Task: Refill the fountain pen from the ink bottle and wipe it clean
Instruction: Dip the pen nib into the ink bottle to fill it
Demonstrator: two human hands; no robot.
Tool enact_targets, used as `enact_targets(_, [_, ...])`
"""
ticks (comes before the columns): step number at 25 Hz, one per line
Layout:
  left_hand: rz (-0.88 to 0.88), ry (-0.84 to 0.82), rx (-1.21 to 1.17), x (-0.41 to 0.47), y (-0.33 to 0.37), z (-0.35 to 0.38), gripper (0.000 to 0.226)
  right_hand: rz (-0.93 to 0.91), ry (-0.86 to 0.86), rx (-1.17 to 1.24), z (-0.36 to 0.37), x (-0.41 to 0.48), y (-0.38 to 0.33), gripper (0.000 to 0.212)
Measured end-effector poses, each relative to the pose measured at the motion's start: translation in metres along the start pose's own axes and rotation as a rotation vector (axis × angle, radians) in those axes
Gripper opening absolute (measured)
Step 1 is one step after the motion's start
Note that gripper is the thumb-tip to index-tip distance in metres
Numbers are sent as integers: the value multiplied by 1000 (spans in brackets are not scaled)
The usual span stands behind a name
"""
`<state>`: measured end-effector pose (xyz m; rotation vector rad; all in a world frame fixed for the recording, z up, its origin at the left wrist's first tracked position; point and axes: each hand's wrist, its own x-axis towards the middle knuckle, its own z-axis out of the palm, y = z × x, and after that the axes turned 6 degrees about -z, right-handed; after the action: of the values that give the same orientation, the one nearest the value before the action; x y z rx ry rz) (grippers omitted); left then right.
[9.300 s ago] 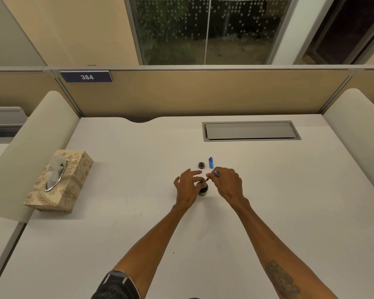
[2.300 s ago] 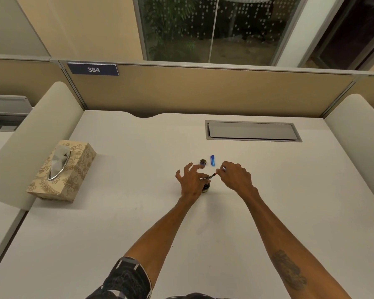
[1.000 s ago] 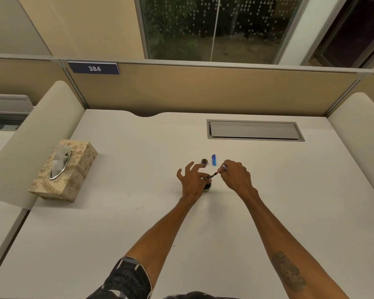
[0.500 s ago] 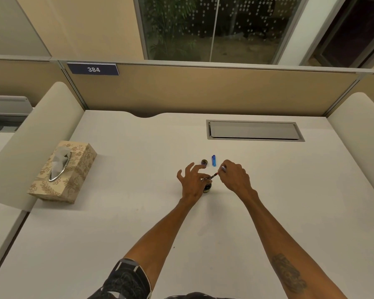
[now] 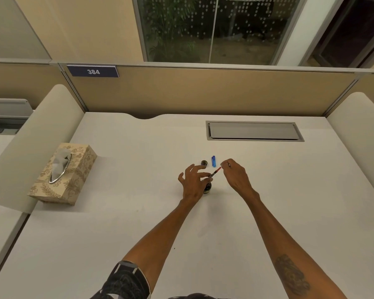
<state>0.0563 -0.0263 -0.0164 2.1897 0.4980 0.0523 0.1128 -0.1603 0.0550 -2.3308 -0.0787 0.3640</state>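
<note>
A small dark ink bottle (image 5: 207, 187) stands at mid-desk, partly hidden behind my left hand (image 5: 193, 182), whose thumb and forefinger grip its neck while the other fingers spread. My right hand (image 5: 235, 175) pinches the upper end of the thin fountain pen part (image 5: 216, 172), which slants down-left with its tip at the bottle mouth. The bottle's dark cap (image 5: 204, 162) lies just beyond my left fingers. A blue pen piece (image 5: 213, 161) lies beside the cap.
A patterned tissue box (image 5: 63, 173) with a tissue sticking out sits at the desk's left edge. A grey cable hatch (image 5: 254, 131) is set into the desk at the back right. Beige partitions close off the back and both sides.
Almost nothing has changed in the last second. Both hands hold the same pose at the bottle. Compared with 9 seconds ago, my right hand sits farther right, with the pen more slanted.
</note>
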Motion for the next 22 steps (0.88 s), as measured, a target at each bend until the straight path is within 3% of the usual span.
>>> enact_targets(5, [17,-4,5,-4,0,-1,17,-94,-15,10,3,-4,5,34])
enact_targets(10, [42,13,25,-6,5,-3,18,-99,-4,-45,7,-6,7,14])
enact_targets(15, [41,-2,-22,-9,0,-7,30,-90,38,16,5,-12,7,15])
enact_targets(22, [-110,106,-162,-13,-11,-9,27,-53,60,5,4,-16,11,12])
